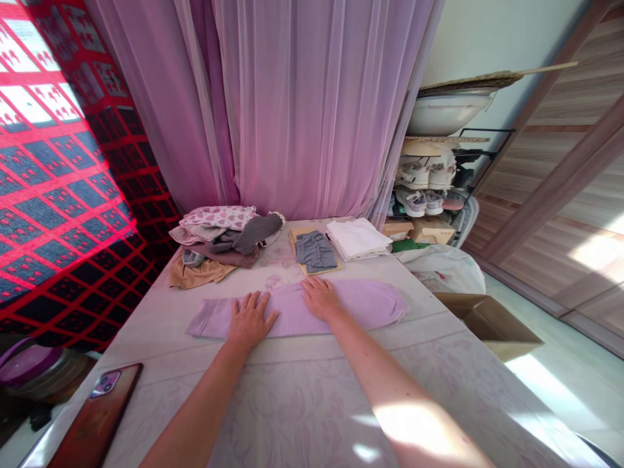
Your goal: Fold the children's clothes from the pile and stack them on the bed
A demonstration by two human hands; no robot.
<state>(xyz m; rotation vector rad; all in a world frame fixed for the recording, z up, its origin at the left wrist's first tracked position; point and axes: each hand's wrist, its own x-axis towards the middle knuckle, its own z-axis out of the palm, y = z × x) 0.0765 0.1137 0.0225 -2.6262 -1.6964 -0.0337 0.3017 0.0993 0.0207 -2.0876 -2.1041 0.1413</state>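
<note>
Stretching its long axis left to right, the lilac ribbed cloth (291, 313) lies just nearer the person than the small gray garment (316, 252), under both flat, ungripping hands, the right hand (320, 299) closer to that garment, the left hand (250, 321) farther left of it.

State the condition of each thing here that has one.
Lilac garment: laid flat
Left hand: open, on lilac garment
Right hand: open, on lilac garment
Clothes pile: loosely heaped
Grey garment: lying flat
White cloth: folded
Phone: lying face down
Curtain: drawn across
Cardboard box: open
</note>
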